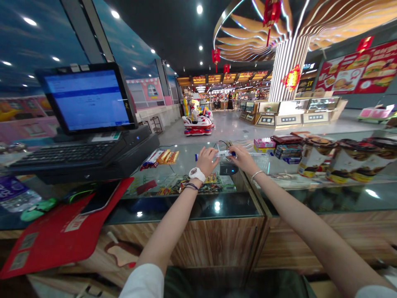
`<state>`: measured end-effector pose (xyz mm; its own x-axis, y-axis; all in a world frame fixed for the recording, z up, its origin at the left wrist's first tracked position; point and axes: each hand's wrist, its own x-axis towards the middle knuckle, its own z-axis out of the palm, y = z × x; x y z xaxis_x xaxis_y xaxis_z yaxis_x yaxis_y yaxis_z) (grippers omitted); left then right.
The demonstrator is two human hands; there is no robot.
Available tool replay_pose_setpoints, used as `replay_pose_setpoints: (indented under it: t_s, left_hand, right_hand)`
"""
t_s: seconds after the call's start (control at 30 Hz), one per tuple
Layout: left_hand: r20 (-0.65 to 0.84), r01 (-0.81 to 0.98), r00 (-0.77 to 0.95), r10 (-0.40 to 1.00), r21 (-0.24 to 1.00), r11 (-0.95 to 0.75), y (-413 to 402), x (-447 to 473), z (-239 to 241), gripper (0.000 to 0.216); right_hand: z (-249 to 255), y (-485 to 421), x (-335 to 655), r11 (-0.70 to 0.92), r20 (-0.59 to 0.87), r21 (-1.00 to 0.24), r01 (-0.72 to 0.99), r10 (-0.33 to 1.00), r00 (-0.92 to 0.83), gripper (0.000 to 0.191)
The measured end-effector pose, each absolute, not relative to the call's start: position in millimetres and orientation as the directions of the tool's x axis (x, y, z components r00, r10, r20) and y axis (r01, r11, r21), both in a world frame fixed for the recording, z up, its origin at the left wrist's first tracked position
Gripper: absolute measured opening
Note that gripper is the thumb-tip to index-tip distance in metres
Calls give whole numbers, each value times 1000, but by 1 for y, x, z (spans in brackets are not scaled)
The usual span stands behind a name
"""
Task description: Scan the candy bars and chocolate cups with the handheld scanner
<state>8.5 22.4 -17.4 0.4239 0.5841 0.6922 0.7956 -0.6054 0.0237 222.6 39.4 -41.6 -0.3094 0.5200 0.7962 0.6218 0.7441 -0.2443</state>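
Both arms reach out over the glass counter (229, 203). My left hand (207, 160), with a white watch on the wrist, has its fingers closed at the left end of a small clear-and-white strip (223, 153). At the strip's right end, the fingers of my right hand (244, 159) are closed too. What the strip is cannot be made out. Just below it sits a black device (228, 169) with a blue light and a thin black cable. To the left of my left hand lie several wrapped snack bars (167, 157).
A register screen (88, 99) and keyboard (62, 151) stand at left, with a phone (101, 198) on a red mat (62, 231) in front. Small boxes (287, 149) and several lidded cups (350, 159) line the right side. Packets (186, 184) show through the glass. A kiddie ride (197, 120) stands beyond.
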Motion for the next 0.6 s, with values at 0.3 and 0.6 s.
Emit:
replay_pose_setpoints:
  t_s: [0.3,0.6]
  left_hand:
    - [637,786,468,613,18,-618,-2,-40,-9,23]
    - [639,837,360,680,102,-538,-11,-108,-10,19]
  right_hand:
    - [-38,32,199,766,819,-198,611,472,-327,7]
    - [-25,35,133,808,764,-52,587,410,-498,17]
